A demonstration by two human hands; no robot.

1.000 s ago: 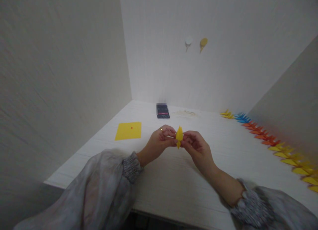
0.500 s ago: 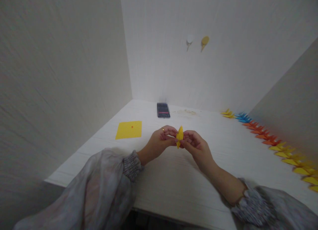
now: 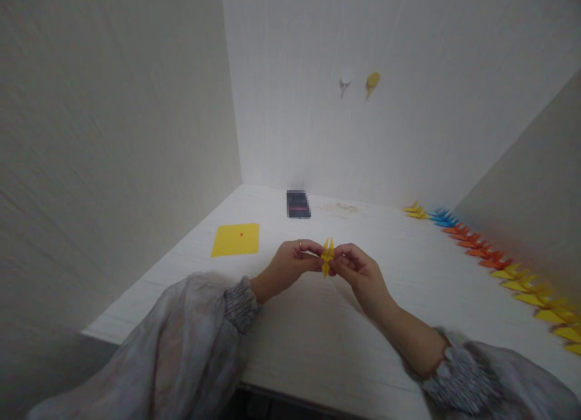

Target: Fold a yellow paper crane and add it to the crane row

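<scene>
Origami (image 3: 327,258), one; left hand (image 3: 290,265), right hand (image 3: 362,275) pinching.

The folded yellow piece (image 3: 327,258) is matt paper, sharply creased, like the flat yellow sheet (image 3: 235,239). The worktop (image 3: 318,329) shows a pale, matt wood grain. The sleeves (image 3: 190,341) are thin, soft grey cloth, faintly sheer.

The folded yellow paper (image 3: 327,256), a single upright point a second earlier, showed two spread tips. The left hand (image 3: 290,264) and right hand (image 3: 358,273) dropped slightly lower, pinching it from either side.
</scene>
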